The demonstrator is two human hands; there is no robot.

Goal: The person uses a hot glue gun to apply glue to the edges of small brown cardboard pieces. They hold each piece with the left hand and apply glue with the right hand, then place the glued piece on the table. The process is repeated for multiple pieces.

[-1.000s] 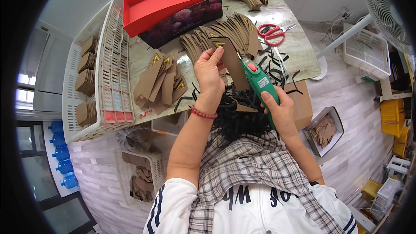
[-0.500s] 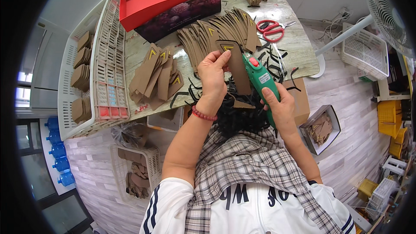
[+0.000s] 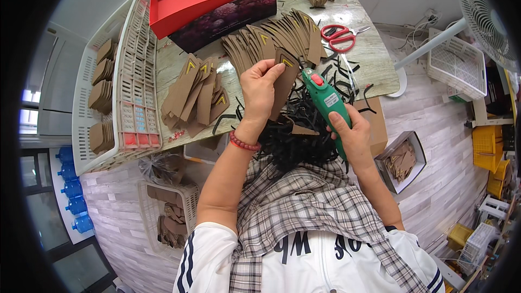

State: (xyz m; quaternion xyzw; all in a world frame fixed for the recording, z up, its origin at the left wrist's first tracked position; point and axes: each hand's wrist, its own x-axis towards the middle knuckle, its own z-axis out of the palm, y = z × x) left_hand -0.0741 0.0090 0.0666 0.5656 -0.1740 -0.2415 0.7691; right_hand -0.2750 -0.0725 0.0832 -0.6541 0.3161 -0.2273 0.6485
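My left hand (image 3: 257, 91) pinches the upper edge of a flat brown piece (image 3: 283, 88) with a yellow chevron near its dark-rimmed top. In my right hand (image 3: 353, 133) lies a green handheld electric cutter (image 3: 332, 101) with a red button, its tip just right of the piece's top corner. Whether the tip touches the piece I cannot tell. Below both hands is a heap of black trimmed strips (image 3: 296, 144), with a brown scrap (image 3: 305, 131) on it. Fanned stacks of similar brown pieces (image 3: 247, 49) lie beyond, and a looser pile (image 3: 187, 95) lies to the left.
Red-handled scissors (image 3: 339, 38) rest at the right of the table (image 3: 374, 68). A red-lined box (image 3: 217, 0) stands at the back left, beside a white plastic basket (image 3: 130, 70) of brown pieces. On the floor are a box of scraps (image 3: 401, 161) and another basket (image 3: 191, 203).
My left hand has drawn the brown piece slightly left and tilted it, away from the cutter. A black strip along its top edge no longer shows there. My right hand stays nearly in place.
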